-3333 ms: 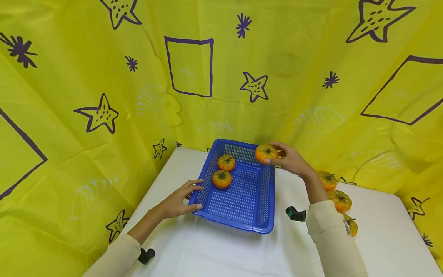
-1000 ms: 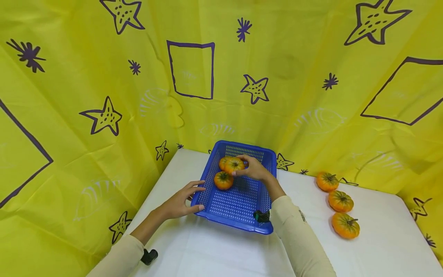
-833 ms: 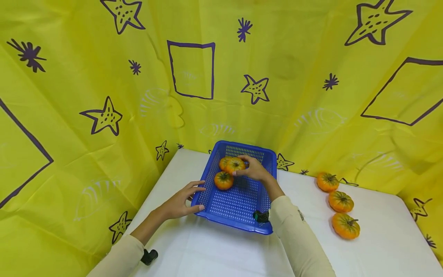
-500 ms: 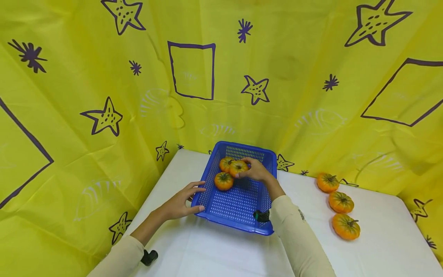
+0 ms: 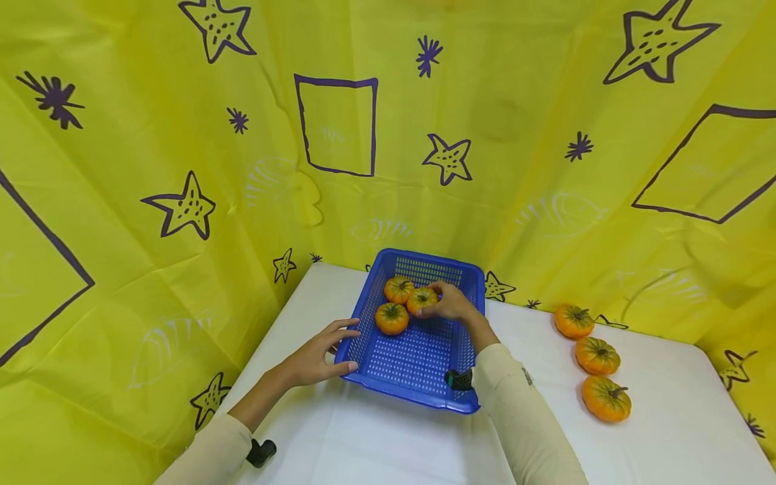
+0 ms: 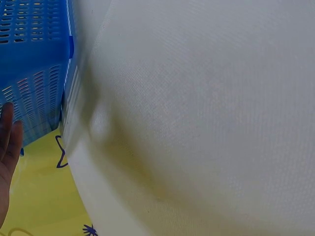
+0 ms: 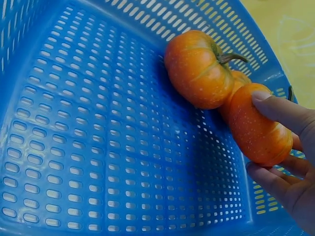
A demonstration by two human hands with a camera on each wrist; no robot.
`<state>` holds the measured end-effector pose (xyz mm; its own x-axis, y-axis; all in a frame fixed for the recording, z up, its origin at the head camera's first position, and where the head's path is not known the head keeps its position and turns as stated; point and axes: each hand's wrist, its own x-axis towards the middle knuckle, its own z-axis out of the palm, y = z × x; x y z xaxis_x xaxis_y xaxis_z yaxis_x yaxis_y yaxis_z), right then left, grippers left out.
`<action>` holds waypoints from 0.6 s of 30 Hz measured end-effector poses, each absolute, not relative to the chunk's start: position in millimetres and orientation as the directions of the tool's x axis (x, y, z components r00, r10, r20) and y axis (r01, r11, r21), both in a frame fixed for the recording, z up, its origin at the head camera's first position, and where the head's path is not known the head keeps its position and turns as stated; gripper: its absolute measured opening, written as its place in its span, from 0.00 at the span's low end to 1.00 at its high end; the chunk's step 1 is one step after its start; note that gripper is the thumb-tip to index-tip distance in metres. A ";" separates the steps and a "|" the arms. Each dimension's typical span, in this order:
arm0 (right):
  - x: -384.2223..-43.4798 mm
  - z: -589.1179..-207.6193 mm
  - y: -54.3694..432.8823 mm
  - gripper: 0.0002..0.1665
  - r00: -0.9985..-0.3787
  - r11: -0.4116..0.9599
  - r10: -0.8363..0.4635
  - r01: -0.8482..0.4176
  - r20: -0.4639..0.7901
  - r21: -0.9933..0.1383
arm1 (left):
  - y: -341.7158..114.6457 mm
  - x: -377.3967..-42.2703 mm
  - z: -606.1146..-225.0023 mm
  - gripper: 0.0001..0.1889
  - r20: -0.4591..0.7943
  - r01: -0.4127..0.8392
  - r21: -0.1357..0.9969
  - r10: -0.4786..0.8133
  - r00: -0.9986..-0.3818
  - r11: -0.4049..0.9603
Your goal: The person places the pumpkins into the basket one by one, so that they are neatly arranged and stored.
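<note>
In the head view, my right hand (image 5: 451, 303) is inside the blue plastic basket (image 5: 412, 394), holding a small orange pumpkin (image 5: 421, 301) between thumb and fingers. The right wrist view shows the thumb on top of this pumpkin (image 7: 258, 129) and the fingers beneath it. Two other pumpkins lie beside it in the basket: one at the back left (image 5: 398, 289), one nearer the front (image 5: 391, 318). My left hand (image 5: 315, 353) touches the basket's left side near the front corner, with fingers fairly straight; the left wrist view shows only part of that hand (image 6: 7, 152).
Three more pumpkins stand in a row on the white table to the right: a far one (image 5: 573, 320), a middle one (image 5: 597, 355) and a near one (image 5: 606, 399). A yellow patterned curtain (image 5: 388, 202) hangs close behind the basket and along both sides.
My right hand has carried the pumpkin from above the basket's back right rim down among the other two, then shifted it slightly right and toward me. The left hand has stayed in place.
</note>
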<state>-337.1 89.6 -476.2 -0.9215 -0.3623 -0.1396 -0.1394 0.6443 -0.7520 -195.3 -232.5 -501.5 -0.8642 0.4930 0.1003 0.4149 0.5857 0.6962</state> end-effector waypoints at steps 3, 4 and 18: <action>-338.4 -479.1 89.1 0.44 -0.920 0.651 -0.364 -0.142 -0.142 -0.746 | -232.3 -195.3 -501.4 0.34 0.105 0.420 0.698 0.498 -0.861 0.580; -338.6 -480.1 89.0 0.44 -0.920 0.651 -0.366 -0.144 -0.141 -0.745 | -232.3 -195.3 -501.3 0.34 0.107 0.422 0.698 0.499 -0.860 0.578; -337.6 -481.1 87.6 0.42 -0.895 0.636 -0.424 -0.185 -0.139 -0.749 | -232.4 -195.9 -502.3 0.34 0.106 0.420 0.697 0.496 -0.862 0.581</action>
